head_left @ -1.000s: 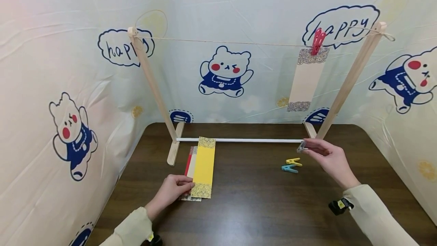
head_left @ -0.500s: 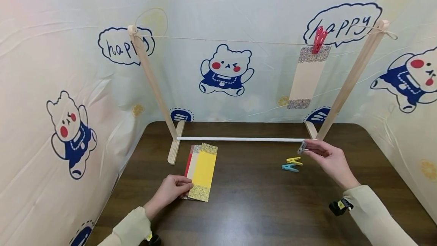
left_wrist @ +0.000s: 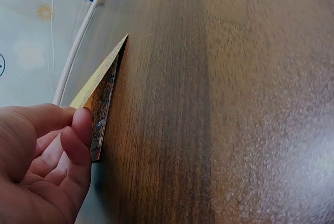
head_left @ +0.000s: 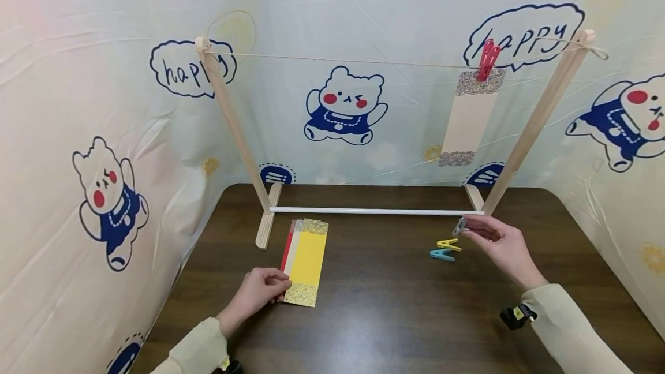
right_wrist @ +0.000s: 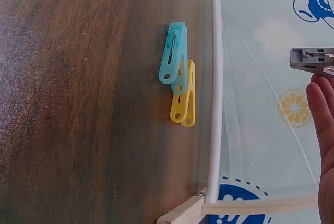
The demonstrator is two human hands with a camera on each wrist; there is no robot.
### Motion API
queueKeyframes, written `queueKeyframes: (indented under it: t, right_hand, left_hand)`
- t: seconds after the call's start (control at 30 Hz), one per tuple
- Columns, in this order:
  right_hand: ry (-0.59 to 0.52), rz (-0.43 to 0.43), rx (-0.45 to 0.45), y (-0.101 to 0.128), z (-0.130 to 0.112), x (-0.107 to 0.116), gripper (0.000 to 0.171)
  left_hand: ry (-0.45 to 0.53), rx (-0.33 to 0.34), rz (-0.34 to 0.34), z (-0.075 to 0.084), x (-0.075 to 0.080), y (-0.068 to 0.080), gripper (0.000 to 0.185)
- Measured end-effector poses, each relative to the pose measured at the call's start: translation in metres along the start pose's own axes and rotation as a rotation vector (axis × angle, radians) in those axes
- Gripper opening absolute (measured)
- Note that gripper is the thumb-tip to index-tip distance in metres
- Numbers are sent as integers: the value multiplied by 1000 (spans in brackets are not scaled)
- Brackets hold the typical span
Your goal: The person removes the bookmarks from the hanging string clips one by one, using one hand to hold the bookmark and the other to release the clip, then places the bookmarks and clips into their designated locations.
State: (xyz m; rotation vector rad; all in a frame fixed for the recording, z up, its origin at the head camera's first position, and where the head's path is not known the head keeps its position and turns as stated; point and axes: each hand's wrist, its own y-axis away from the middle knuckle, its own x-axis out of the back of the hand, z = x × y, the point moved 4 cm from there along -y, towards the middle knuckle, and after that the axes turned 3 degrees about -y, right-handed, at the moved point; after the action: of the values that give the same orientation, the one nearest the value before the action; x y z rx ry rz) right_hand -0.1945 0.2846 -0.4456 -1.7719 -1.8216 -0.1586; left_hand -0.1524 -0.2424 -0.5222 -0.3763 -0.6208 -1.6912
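Note:
My left hand (head_left: 258, 293) pinches the near left edge of a yellow card (head_left: 307, 255) with patterned ends. A beige card (head_left: 292, 251) and a red card (head_left: 286, 250) show beside its left edge, mostly covered. In the left wrist view, the yellow card (left_wrist: 88, 89) tilts away from a dark patterned surface below it. My right hand (head_left: 501, 244) holds a grey clothespin (right_wrist: 312, 59) between thumb and fingers, above the table. Just left of that hand, a yellow clothespin (head_left: 448, 245) and a blue clothespin (head_left: 442, 254) lie close together on the table.
A wooden stand has a left post (head_left: 231, 123), a right post (head_left: 540, 120) and a white rod (head_left: 374, 211) low between them. Along the string (head_left: 337, 60) on top, a red clothespin (head_left: 488, 61) holds a hanging beige card (head_left: 473, 120). A printed curtain (head_left: 415, 16) backs the table (head_left: 389, 316).
The yellow card has slid slightly toward me and left, covering more of the beige card, while my left hand keeps its grip. The right hand stays nearly still with the grey clothespin.

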Motion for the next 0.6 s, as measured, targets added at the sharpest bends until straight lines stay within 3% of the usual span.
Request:
queueKeyframes:
  t: [0.6]
  right_hand:
    - [25,-18,-38,5,7,0,37]
  left_hand:
    - [-51,-12,65,-1,9,2,7]
